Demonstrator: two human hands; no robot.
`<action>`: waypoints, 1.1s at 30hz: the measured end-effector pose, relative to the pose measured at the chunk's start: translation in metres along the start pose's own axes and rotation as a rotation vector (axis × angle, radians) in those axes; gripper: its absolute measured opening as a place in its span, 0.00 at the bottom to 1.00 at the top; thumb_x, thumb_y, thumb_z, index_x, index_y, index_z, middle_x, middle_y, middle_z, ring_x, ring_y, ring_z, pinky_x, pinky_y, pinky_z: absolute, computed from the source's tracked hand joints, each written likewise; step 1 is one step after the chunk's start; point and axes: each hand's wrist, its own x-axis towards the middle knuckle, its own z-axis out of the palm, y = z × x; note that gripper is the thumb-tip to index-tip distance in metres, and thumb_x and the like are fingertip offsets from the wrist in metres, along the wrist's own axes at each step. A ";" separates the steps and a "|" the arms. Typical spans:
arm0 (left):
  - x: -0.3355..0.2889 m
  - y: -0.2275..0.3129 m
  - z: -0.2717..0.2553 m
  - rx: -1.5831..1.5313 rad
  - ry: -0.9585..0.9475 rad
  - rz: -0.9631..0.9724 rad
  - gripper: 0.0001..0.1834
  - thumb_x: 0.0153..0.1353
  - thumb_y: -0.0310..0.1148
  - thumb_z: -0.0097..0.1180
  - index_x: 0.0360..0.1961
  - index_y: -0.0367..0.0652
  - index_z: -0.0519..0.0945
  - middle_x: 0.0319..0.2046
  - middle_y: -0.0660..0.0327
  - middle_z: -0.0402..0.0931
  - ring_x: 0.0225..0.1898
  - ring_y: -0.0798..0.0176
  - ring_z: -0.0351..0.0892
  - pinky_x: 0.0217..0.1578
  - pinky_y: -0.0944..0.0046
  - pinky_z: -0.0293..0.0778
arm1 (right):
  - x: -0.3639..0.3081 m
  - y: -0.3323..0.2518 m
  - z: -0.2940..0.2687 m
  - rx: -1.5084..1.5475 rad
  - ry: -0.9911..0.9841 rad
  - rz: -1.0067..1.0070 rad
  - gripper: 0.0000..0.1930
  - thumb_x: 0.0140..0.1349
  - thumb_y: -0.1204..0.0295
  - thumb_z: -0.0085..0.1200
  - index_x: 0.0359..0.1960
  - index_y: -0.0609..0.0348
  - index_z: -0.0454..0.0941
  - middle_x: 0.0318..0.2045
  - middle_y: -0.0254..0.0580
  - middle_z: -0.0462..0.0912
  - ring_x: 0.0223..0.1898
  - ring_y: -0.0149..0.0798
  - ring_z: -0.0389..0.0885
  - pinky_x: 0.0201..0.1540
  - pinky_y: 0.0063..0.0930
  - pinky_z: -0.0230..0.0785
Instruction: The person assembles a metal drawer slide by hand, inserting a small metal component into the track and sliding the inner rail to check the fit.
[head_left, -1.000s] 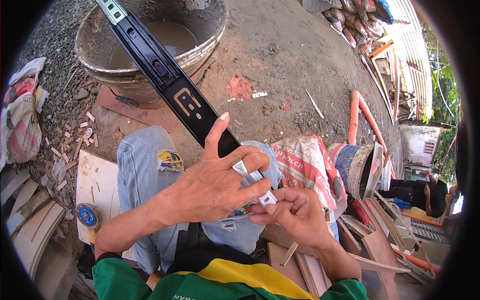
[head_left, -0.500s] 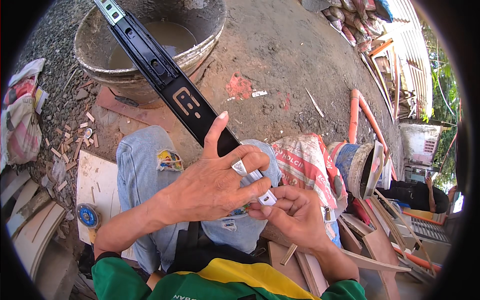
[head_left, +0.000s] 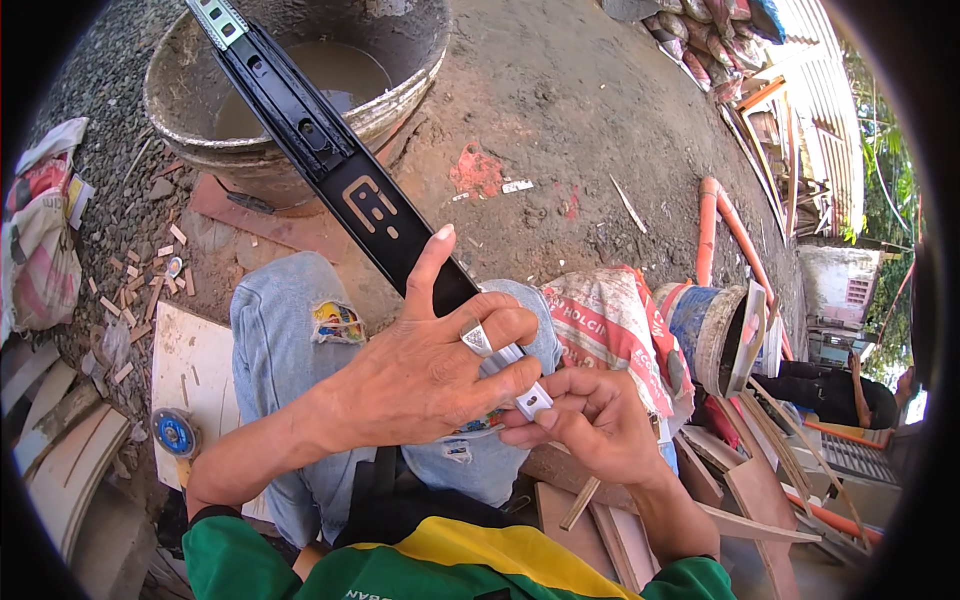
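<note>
Left hand (head_left: 425, 372) and right hand (head_left: 603, 428) pinch a metal rail (head_left: 402, 257) above muddy outdoor ground (head_left: 560, 150)

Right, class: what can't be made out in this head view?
All in the head view:
Far end of the black rail: cut off by the top edge.
Part of the rail: covered by the left hand.
Bottom of the tub: hidden by cloudy water.
Distant person's actions: too small.
</note>
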 end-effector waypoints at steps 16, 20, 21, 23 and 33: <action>0.004 0.002 -0.003 0.019 -0.041 -0.025 0.13 0.53 0.41 0.62 0.39 0.57 0.78 0.41 0.67 0.69 0.48 0.61 0.77 0.64 0.25 0.36 | -0.005 0.027 -0.001 0.138 0.039 -0.073 0.18 0.70 0.70 0.48 0.52 0.78 0.71 0.44 0.58 0.82 0.45 0.49 0.84 0.53 0.39 0.77; 0.002 0.002 -0.002 0.025 -0.039 -0.040 0.12 0.53 0.41 0.63 0.39 0.57 0.78 0.41 0.67 0.68 0.48 0.62 0.77 0.65 0.26 0.34 | -0.001 0.037 -0.005 0.149 -0.021 -0.106 0.16 0.71 0.72 0.47 0.52 0.77 0.71 0.45 0.55 0.82 0.46 0.44 0.84 0.52 0.35 0.77; 0.003 0.002 -0.002 0.029 -0.036 -0.038 0.12 0.52 0.42 0.63 0.38 0.57 0.78 0.41 0.67 0.68 0.48 0.62 0.77 0.65 0.26 0.34 | -0.001 0.040 -0.004 0.160 -0.023 -0.140 0.16 0.71 0.72 0.47 0.53 0.76 0.71 0.44 0.55 0.82 0.46 0.44 0.84 0.51 0.34 0.78; 0.005 0.003 -0.001 0.033 -0.028 -0.030 0.13 0.52 0.42 0.63 0.38 0.57 0.77 0.41 0.67 0.68 0.48 0.62 0.78 0.66 0.26 0.33 | -0.002 0.046 -0.004 0.170 -0.018 -0.176 0.16 0.71 0.71 0.47 0.53 0.75 0.71 0.44 0.56 0.83 0.46 0.44 0.84 0.50 0.33 0.78; 0.004 0.002 -0.002 0.028 -0.032 -0.038 0.13 0.53 0.44 0.64 0.39 0.56 0.78 0.40 0.66 0.67 0.45 0.63 0.79 0.67 0.28 0.31 | -0.002 0.054 -0.003 0.145 0.027 -0.228 0.15 0.72 0.72 0.46 0.50 0.74 0.72 0.42 0.55 0.84 0.39 0.44 0.87 0.35 0.28 0.81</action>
